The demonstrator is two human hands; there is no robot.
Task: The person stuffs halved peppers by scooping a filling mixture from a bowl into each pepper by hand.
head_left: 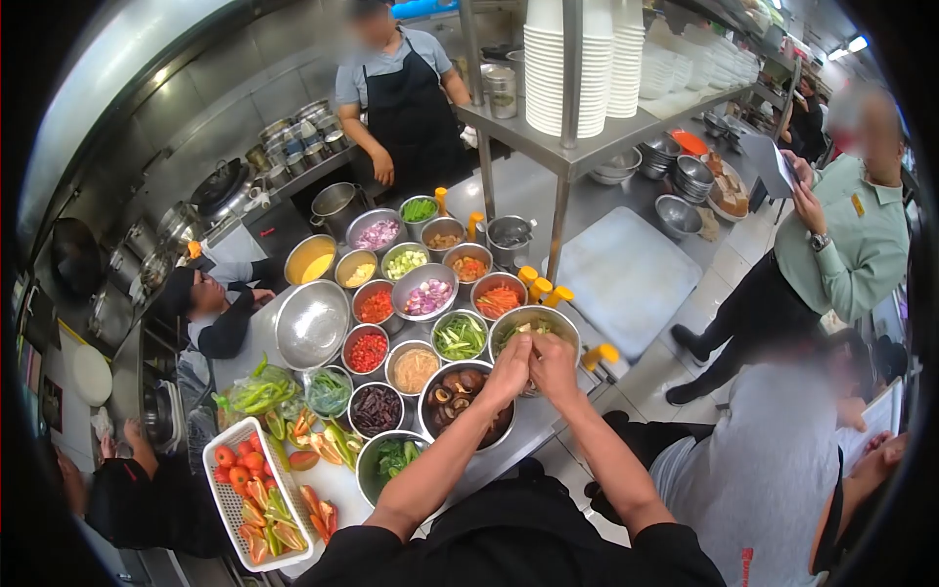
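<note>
Nearest, black sleeves (367,558) and bare forearms (626,479), stretched over the counter (533,413). At lower left, a white basket (227,497) of tomatoes and cut peppers; closer to the forearms, a bowl of leafy greens (366,479) and, just beyond, a bowl of dark mushrooms (424,411). Next, the hands: left hand (509,372) and right hand (554,367), close together, curled inward over a steel bowl of greenish food (562,326); impossible to tell whether grasping anything. Left of the hands, a bowl of sliced green vegetable (437,326), then a bowl of pale shreds (389,374). Farther in, a bowl of carrot strips (477,286), a bowl of chopped purple onion (402,293) and, well to the left, a wide steel bowl (313,323). Beyond at right, a white board (626,279), lying flat. Farther off, a shelf (533,145) with stacked white cups (556,73), and a person in a black apron (416,108), standing.
</note>
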